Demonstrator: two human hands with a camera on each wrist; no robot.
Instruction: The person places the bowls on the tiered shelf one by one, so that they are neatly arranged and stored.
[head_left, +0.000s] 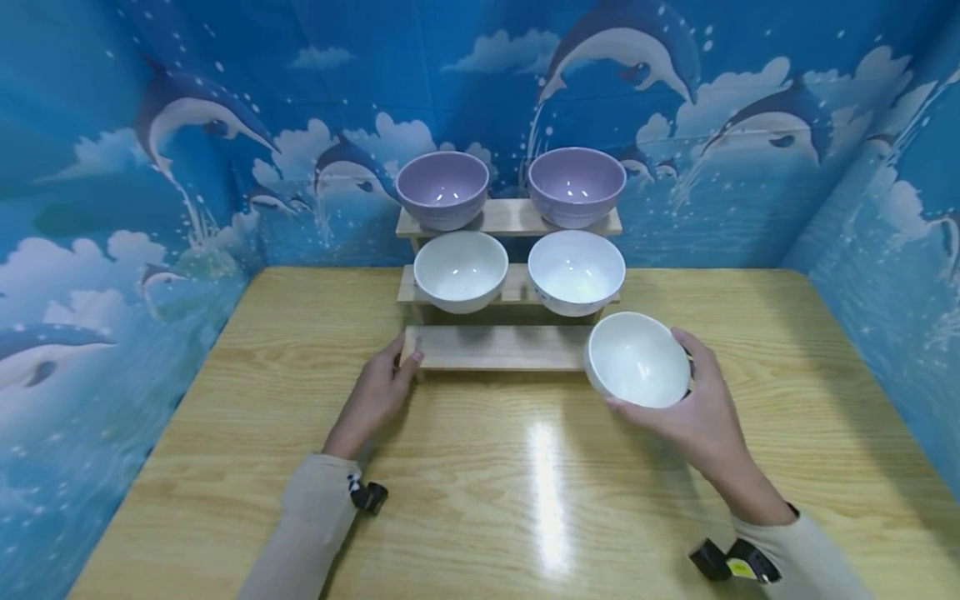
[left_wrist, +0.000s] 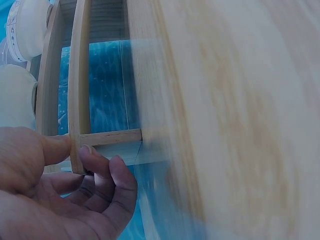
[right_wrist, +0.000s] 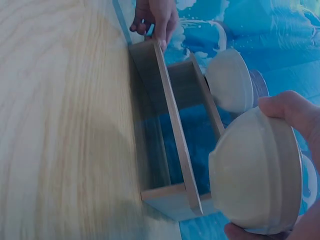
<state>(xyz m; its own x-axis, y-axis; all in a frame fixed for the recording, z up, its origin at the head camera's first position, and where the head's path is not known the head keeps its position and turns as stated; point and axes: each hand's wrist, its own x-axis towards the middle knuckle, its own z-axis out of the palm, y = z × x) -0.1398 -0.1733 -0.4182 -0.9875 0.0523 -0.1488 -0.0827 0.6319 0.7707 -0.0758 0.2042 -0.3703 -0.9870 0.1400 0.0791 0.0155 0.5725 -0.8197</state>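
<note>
My right hand grips a white bowl by its rim at the right end of the lowest shelf. In the right wrist view the bowl is tilted, its foot toward the wooden stand. With thumb and fingers my left hand pinches the left end of the bottom board of the three-tier wooden stand; the left wrist view shows the board's end between them. Two white bowls sit on the middle tier, and two purple bowls on the top one.
The stand is on a wood-grain table, near its back edge. Behind and at both sides hangs a blue cloth printed with dolphins and clouds. Both wrists wear small black devices.
</note>
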